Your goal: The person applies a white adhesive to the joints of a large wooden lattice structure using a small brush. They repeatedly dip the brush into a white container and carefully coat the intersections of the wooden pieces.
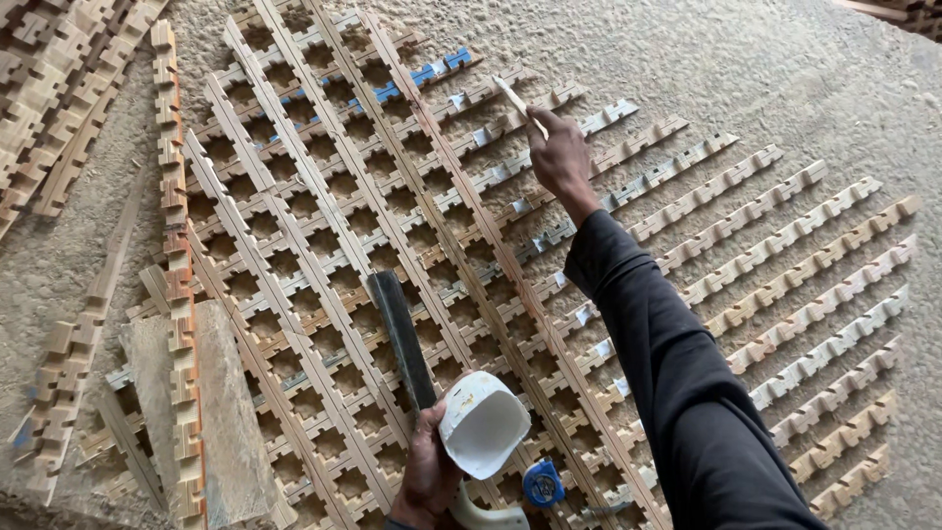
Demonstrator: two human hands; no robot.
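Note:
My right hand (560,157) reaches far forward in a dark sleeve and pinches a thin pale stick (519,104) whose tip rests over a notched wooden strip of the lattice (324,245). White glue patches show on the strips beside it. My left hand (429,471) is low, near me, gripping a white plastic tub (484,424) tilted on its side. It hovers over the lattice next to a long dark flat bar (400,337). The lattice is built from crossing notched wooden strips lying on the sawdust floor.
Loose notched strips (805,294) lie in parallel rows to the right. More strips (59,108) are piled at the upper left. A plank (228,422) lies at the lower left. A small blue tape measure (542,483) sits on the lattice near my left hand.

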